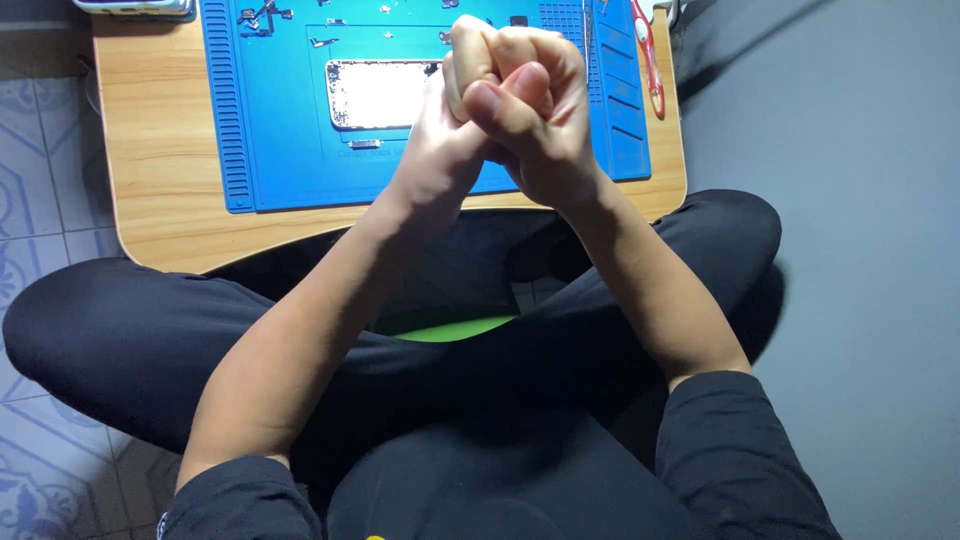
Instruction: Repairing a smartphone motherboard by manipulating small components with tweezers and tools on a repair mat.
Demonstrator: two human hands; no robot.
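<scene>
My left hand (440, 120) and my right hand (535, 110) are clasped together, fingers closed around each other, raised above the blue work mat (270, 130). Neither hand holds any object. On the mat behind the hands lies an opened phone body (375, 93), pale and rectangular, partly hidden by my left hand. Small screws and tiny parts (262, 14) are scattered along the mat's far edge.
The mat rests on a low wooden table (150, 120). A red-handled tool (650, 55) lies along the mat's right side. My crossed legs in black trousers (110, 340) sit under the table's near edge, on a tiled floor (40, 140).
</scene>
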